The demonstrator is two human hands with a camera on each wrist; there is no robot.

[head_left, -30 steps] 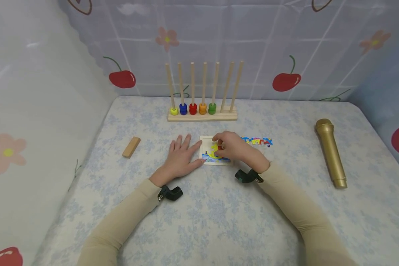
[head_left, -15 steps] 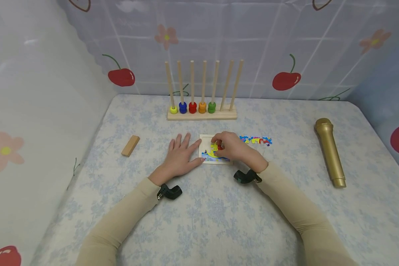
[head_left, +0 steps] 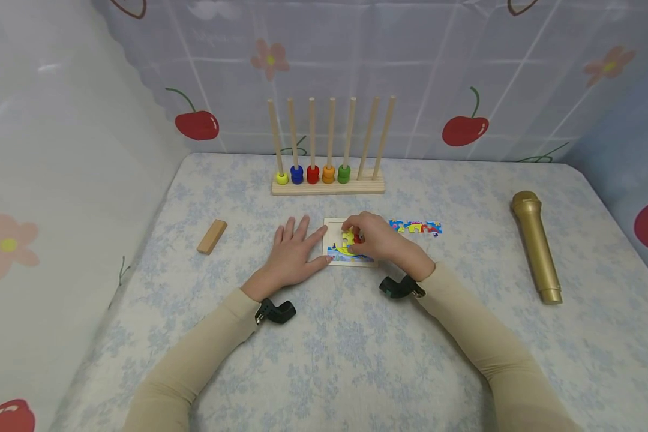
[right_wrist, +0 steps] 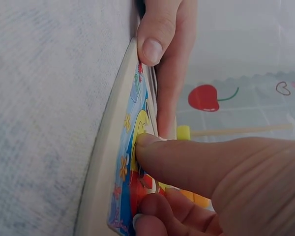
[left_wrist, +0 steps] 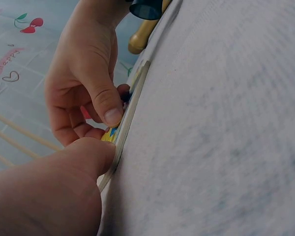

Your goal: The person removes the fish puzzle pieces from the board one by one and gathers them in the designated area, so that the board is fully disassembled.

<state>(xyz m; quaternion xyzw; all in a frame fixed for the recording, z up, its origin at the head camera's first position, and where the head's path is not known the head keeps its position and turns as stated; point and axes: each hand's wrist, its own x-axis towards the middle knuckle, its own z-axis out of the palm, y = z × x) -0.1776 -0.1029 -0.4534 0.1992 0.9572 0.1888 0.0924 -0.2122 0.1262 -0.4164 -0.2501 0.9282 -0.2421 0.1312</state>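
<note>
Head view: Unmoved, right hand (head_left: 382, 239) pinches yellow puzzle piece (head_left: 348, 237), placement seemingly unfinished; splayed left hand (head_left: 290, 257) touches pale wooden tray (head_left: 333, 233), 9 o'clock.

Wooden block (head_left: 212, 237), bead rack (head_left: 328, 189), gold microphone (head_left: 537, 249)

In the left wrist view, the word "happy" (left_wrist: 9, 60) stands on a pink smear (left_wrist: 0, 68) printed on the cherry-patterned backdrop (left_wrist: 29, 101).

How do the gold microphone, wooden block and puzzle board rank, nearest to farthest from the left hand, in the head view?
1. Puzzle board, directly right and touched.
2. Wooden block, off to the left.
3. Gold microphone, far right.
</note>
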